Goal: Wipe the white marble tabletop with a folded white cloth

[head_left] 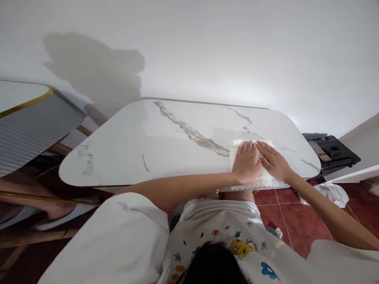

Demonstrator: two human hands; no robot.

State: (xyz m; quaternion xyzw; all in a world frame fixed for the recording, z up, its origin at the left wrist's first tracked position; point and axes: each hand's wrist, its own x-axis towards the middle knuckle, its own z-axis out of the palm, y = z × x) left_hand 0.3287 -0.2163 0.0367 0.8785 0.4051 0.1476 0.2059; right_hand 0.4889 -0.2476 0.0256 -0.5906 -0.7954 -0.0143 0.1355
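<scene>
Hands [248, 162] [274, 161] on cloth [236, 148], near table edge [97, 185]

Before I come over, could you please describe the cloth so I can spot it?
Find the long veined tabletop by the wall. Near its front edge, right of centre, the white cloth lies beneath the left hand and right hand. Unlike the smooth tabletop, it has wavy edges.
</scene>
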